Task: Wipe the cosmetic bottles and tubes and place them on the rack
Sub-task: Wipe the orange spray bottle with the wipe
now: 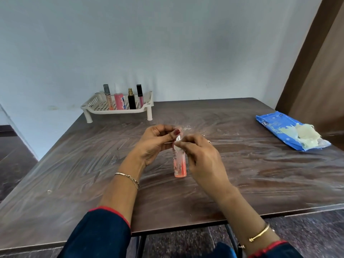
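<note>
A clear bottle with pink liquid (pixel 180 165) stands upright at the middle of the table. My left hand (pixel 156 144) pinches its top from the left. My right hand (pixel 202 159) presses a small white wipe (pixel 176 146) against the bottle's neck from the right. A cream plastic rack (pixel 89 106) stands at the far left of the table. It holds a lip gloss tube (pixel 108 96), a pink bottle (pixel 119 101), a black perfume bottle (pixel 131 99) and a black-capped pink tube (pixel 140 95), all upright.
A blue wet-wipe pack (pixel 284 129) lies at the table's right edge with crumpled wipes (pixel 305 133) on it. The dark wooden table (pixel 242 174) is smeared. A wall runs behind it and a brown door frame stands at right.
</note>
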